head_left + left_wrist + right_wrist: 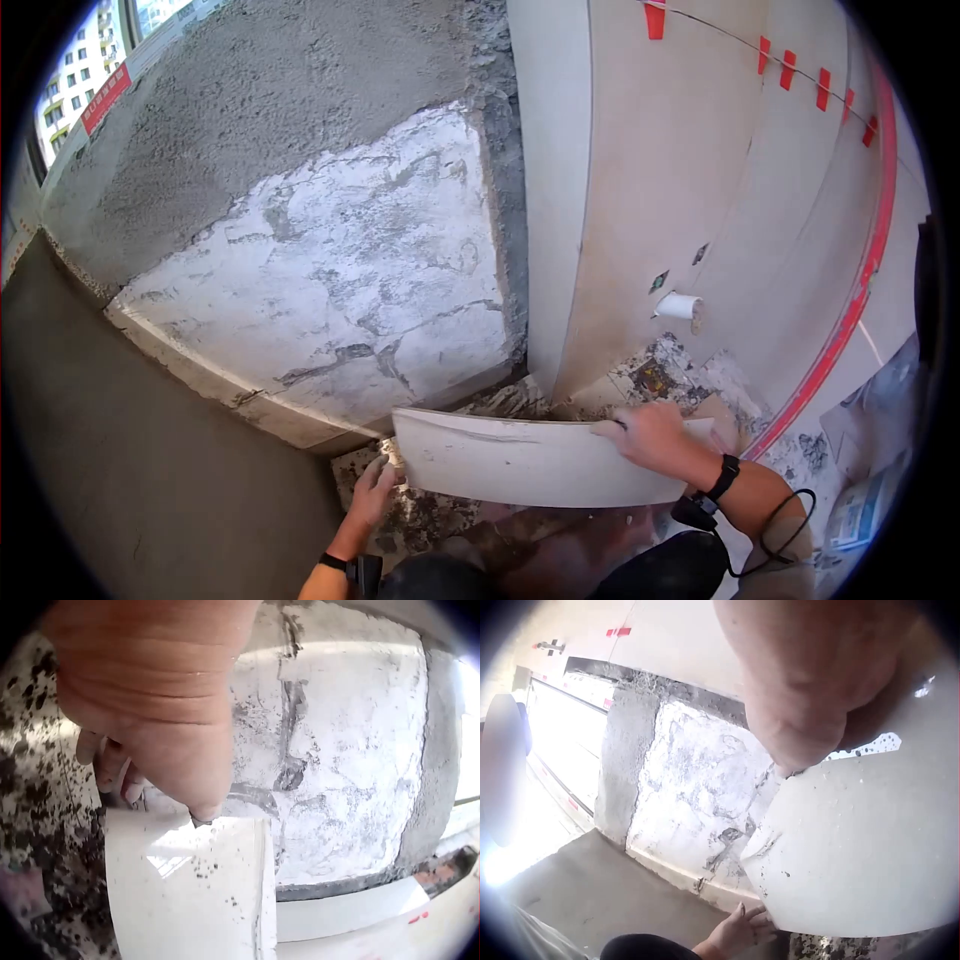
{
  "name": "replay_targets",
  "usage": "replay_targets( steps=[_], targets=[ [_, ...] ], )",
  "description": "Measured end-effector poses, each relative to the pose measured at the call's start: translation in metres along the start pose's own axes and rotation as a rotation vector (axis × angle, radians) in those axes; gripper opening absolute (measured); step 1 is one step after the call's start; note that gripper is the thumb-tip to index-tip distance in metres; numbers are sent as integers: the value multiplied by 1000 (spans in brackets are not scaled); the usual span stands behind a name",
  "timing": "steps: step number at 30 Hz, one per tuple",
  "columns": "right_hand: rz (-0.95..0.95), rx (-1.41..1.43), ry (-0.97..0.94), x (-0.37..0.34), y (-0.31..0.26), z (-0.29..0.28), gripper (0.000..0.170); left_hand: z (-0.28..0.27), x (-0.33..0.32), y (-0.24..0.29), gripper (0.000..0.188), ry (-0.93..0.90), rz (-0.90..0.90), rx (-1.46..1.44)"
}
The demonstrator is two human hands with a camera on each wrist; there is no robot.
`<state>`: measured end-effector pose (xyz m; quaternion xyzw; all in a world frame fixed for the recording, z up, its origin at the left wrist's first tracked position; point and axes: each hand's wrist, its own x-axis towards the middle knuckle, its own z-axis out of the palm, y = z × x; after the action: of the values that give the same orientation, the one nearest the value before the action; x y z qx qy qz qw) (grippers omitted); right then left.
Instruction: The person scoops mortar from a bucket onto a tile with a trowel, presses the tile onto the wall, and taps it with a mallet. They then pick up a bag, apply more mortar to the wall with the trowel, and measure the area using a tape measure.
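Note:
A long pale tile (520, 462) is held lengthwise, a narrow strip with small dark specks. My right hand (658, 440) grips its upper edge near the right end; the right wrist view has this hand (810, 690) over the same tile (862, 847). At the other end, my left hand (372, 495) is beside the tile with fingers extended. Close up, the left hand (157, 705) has its thumb tip at the end of the tile (187, 892), and its other fingers are partly hidden. In the right wrist view, the left hand's fingertips (759, 921) meet the tile's lower corner.
Ahead stands a white patchy wall section (370, 270) edged with rough grey mortar (260, 90). Large tiles (660, 180) with red clips cover the right wall, where a white pipe (678, 306) sticks out. Debris (430, 520) litters the floor. A cable (765, 540) hangs by the right wrist.

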<state>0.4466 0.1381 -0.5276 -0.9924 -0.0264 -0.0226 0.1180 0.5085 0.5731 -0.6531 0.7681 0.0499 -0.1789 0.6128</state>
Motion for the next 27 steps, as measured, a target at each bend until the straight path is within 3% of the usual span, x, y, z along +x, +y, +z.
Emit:
replay_targets(
  steps=[1,2,3,4,5,6,8,11,14,15,18,19,22,24,26,27],
  targets=[
    [-14,34,-18,7,-6,4,49,21,-10,2,44,138,-11,-199],
    [-1,61,-32,12,-12,7,50,21,-14,-15,55,133,-123,-368],
    [4,36,-28,16,-23,2,51,29,-29,-3,59,85,-177,-514],
    [-7,32,-93,22,-28,-1,53,10,-14,-56,61,-66,-362,-704],
    [-26,61,-78,26,-37,-5,55,4,-20,-72,63,-229,-299,-931],
    [-36,67,-72,31,-47,-10,54,26,-49,-7,48,-221,-303,-965],
    [-105,83,-21,43,-62,-8,53,24,-30,-39,57,-443,-178,-1174],
    [-235,128,80,61,-83,-5,51,36,-19,-19,50,-586,-31,-1218],
    [-341,167,162,76,-112,-24,48,62,-37,58,32,35,-77,-1226],
    [-377,177,183,82,-120,-31,46,62,-19,44,61,-181,187,-1292],
    [-454,221,190,108,-134,-40,42,38,9,1,53,-48,327,-1461],
    [-482,220,18,115,-134,-48,34,34,11,5,50,32,294,-1546],
    [-481,175,138,121,-120,-55,34,28,1,22,49,173,285,-1596],
    [-299,510,503,99,-85,-70,46,16,3,10,50,272,159,-1655],
    [-87,643,462,83,-47,-61,53,9,-3,3,51,331,138,-1599],
    [-77,694,328,75,-41,-54,55,7,-3,-11,51,364,148,-1596]
  ],
)
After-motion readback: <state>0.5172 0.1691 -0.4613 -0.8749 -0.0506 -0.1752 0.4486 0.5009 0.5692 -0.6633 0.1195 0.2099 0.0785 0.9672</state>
